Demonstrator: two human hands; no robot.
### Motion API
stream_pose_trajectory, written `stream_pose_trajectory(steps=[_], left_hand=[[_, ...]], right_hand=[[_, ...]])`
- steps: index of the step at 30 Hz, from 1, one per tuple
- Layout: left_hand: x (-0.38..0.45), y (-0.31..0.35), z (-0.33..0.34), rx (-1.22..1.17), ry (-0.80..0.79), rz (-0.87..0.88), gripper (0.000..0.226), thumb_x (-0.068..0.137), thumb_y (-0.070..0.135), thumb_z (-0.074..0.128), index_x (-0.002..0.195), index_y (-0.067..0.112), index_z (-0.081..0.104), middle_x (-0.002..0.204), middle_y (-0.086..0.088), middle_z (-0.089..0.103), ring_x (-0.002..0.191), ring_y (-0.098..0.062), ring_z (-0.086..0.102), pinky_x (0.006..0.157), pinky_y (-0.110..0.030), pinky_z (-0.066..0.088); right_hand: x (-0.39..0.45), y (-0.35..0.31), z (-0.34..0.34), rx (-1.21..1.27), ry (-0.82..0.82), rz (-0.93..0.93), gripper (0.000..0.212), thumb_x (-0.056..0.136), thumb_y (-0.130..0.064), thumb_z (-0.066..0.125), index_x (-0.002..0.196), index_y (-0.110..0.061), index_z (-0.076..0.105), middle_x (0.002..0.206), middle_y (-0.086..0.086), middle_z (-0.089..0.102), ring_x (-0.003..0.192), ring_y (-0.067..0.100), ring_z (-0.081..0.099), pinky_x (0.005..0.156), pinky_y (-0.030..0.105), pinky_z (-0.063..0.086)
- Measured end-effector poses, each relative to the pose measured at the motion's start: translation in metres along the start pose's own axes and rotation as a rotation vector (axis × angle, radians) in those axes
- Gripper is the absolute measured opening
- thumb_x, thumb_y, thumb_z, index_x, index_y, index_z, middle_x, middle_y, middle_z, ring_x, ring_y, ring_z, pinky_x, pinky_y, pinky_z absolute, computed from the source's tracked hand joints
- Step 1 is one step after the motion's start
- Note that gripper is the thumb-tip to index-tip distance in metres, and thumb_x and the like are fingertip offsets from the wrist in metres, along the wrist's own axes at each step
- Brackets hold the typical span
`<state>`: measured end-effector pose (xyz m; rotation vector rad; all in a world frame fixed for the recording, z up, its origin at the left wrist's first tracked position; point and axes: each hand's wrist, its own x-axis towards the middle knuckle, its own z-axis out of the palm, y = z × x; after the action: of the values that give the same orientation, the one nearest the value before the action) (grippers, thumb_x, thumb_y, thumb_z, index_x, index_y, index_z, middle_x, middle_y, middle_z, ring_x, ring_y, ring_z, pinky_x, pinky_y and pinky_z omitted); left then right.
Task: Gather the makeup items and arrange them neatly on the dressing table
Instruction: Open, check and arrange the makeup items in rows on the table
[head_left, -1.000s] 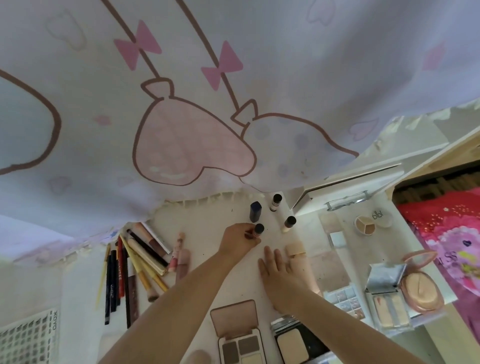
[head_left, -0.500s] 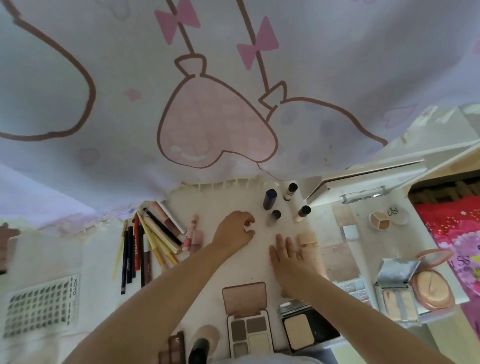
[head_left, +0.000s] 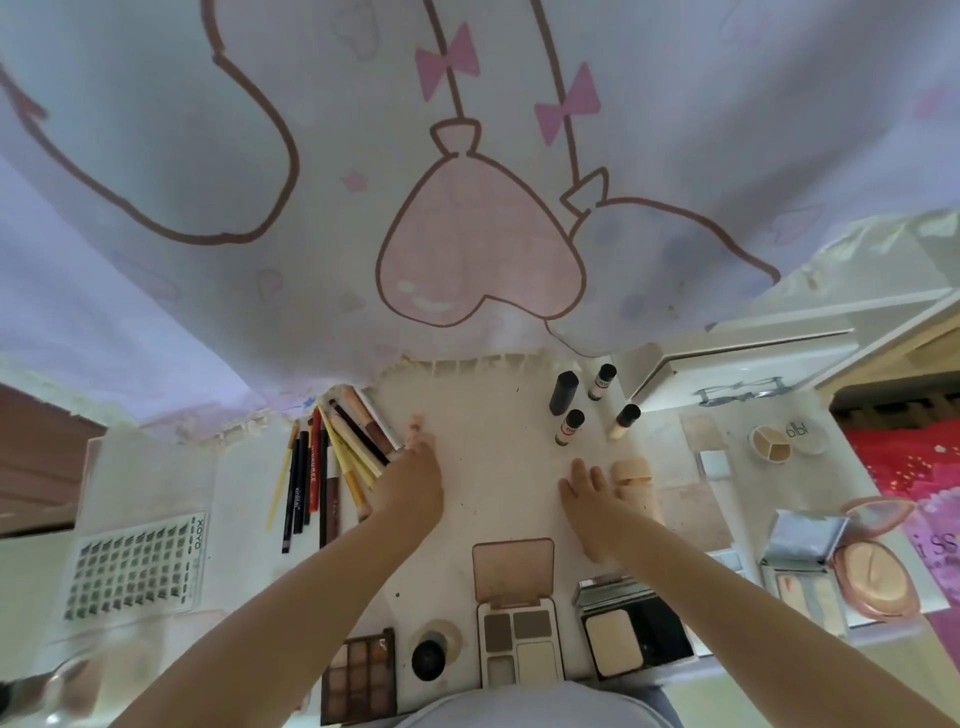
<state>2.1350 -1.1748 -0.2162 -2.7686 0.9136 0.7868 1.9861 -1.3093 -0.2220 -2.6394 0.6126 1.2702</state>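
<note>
Left hand (head_left: 410, 483) reaches the pink tube (head_left: 415, 428) beside the pencils (head_left: 332, 467), grip unclear. Right hand (head_left: 589, 501) lies flat, fingers spread, on tabletop (head_left: 498, 467) below four small bottles (head_left: 571, 426).

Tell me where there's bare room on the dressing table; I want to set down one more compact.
The widest bare patch lies mid-table, between the left hand and right hand, bordered behind by the small bottles and in front by the open palette. It is crowded at the pencils on the left and the compacts on the right.
</note>
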Motion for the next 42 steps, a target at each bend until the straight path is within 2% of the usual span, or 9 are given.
stream_pose_trajectory(steps=[9,16,19,21,26,30,34,37,42], left_hand=[[-0.011,0.0,-0.011,0.149,0.056,0.101,0.049,0.088,0.001,0.041,0.135,0.012,0.032,0.123,-0.01,0.044,0.106,-0.025,0.054,0.071,-0.029,0.045],[-0.039,0.004,-0.032,0.046,0.224,0.304,0.035,0.09,0.011,0.043,0.125,0.013,0.041,0.123,-0.006,0.041,0.099,-0.024,0.056,0.064,-0.027,0.039],[-0.056,0.006,-0.045,-0.032,0.367,0.474,0.031,0.094,0.022,0.038,0.124,0.015,0.041,0.121,-0.003,0.042,0.099,-0.02,0.053,0.071,-0.027,0.043],[-0.063,0.007,-0.052,-0.056,0.398,0.568,0.033,0.096,0.027,0.033,0.126,0.014,0.04,0.121,-0.003,0.045,0.102,-0.019,0.05,0.076,-0.026,0.041],[-0.073,0.009,-0.071,-0.238,0.29,0.702,0.034,0.097,0.028,0.03,0.122,0.007,0.039,0.108,-0.006,0.052,0.089,-0.022,0.052,0.07,-0.024,0.034],[-0.078,0.01,-0.087,-0.431,0.2,0.804,0.029,0.097,0.026,0.034,0.111,0.003,0.043,0.081,0.003,0.047,0.068,-0.013,0.049,0.059,-0.019,0.034],[-0.088,0.014,-0.096,-1.001,-0.18,0.828,0.038,0.095,0.041,0.025,0.075,0.013,0.042,0.058,0.008,0.036,0.04,0.0,0.038,0.048,-0.017,0.047],[-0.088,0.013,-0.098,-1.148,-0.291,0.824,0.039,0.089,0.048,0.029,0.072,0.014,0.038,0.061,0.003,0.037,0.042,-0.001,0.039,0.055,-0.021,0.05],[-0.081,0.011,-0.106,-0.749,0.089,0.73,0.017,0.097,0.021,0.036,0.092,0.013,0.05,0.067,0.009,0.05,0.053,0.005,0.049,0.061,-0.01,0.04]], right_hand=[[-0.026,0.002,-0.041,0.533,0.173,-0.147,0.04,0.094,-0.012,0.042,0.134,-0.012,0.041,0.134,0.007,0.049,0.118,0.019,0.049,0.099,0.024,0.037],[-0.032,-0.019,-0.064,1.04,0.364,-0.262,0.044,0.09,-0.039,0.048,0.128,-0.016,0.044,0.104,0.001,0.058,0.081,0.013,0.057,0.068,0.022,0.05],[-0.042,-0.027,-0.074,1.163,0.368,-0.278,0.033,0.094,-0.044,0.036,0.089,-0.017,0.056,0.062,-0.006,0.055,0.044,0.002,0.051,0.042,0.014,0.042],[-0.048,-0.029,-0.079,1.16,0.452,-0.287,0.039,0.095,-0.04,0.035,0.065,-0.018,0.047,0.047,-0.006,0.043,0.032,0.001,0.04,0.038,0.013,0.034],[-0.066,-0.029,-0.09,1.196,0.757,-0.279,0.031,0.095,-0.023,0.037,0.064,-0.022,0.039,0.062,-0.002,0.043,0.058,0.01,0.041,0.053,0.02,0.032],[-0.083,-0.021,-0.093,1.131,0.882,-0.389,0.033,0.094,-0.008,0.035,0.065,-0.024,0.04,0.053,-0.008,0.037,0.043,0.003,0.036,0.047,0.013,0.028],[-0.102,-0.014,-0.096,0.932,1.0,-0.545,0.025,0.09,-0.015,0.032,0.071,-0.031,0.036,0.049,-0.012,0.031,0.043,0.005,0.039,0.044,0.014,0.027],[-0.109,-0.006,-0.105,0.824,0.953,-0.579,0.014,0.087,-0.027,0.035,0.076,-0.035,0.036,0.05,-0.012,0.037,0.047,0.006,0.043,0.045,0.014,0.034],[-0.105,0.007,-0.117,0.94,0.596,-0.447,0.024,0.089,-0.035,0.048,0.067,-0.026,0.053,0.04,-0.009,0.053,0.033,0.002,0.043,0.039,0.01,0.035]])
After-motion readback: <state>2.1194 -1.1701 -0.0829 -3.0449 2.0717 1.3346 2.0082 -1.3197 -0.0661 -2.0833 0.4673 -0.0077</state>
